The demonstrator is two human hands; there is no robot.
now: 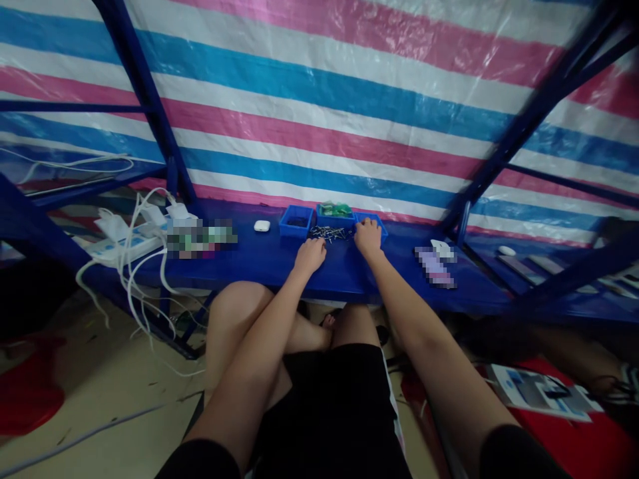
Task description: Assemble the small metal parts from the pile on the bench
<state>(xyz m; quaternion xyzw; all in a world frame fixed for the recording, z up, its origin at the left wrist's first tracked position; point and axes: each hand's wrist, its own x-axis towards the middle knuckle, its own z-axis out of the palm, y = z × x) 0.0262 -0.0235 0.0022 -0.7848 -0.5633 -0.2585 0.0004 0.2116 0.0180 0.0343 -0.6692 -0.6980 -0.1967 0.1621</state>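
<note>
A loose heap of small dark and silvery screw-like pieces (328,233) lies on the blue bench. My left hand (312,254) is at the heap's near edge, its fingers bent and drawn together; whatever they hold is too small to make out. Over the left side of a small blue bin (383,231) is my right hand (368,236), fingers curled downward, their tips partly hidden. Left of the heap stands another blue bin (295,221) with dark small pieces inside. Behind the heap, a third blue bin (335,217) contains green and clear plastic bags (339,209).
A white earbud case (262,226) sits left of the bins. Farther left are a power strip (132,249) with white chargers and hanging cables. A blurred purple item (435,267) lies at right. Blue metal posts (150,100) and a striped sheet (324,106) bound the bench.
</note>
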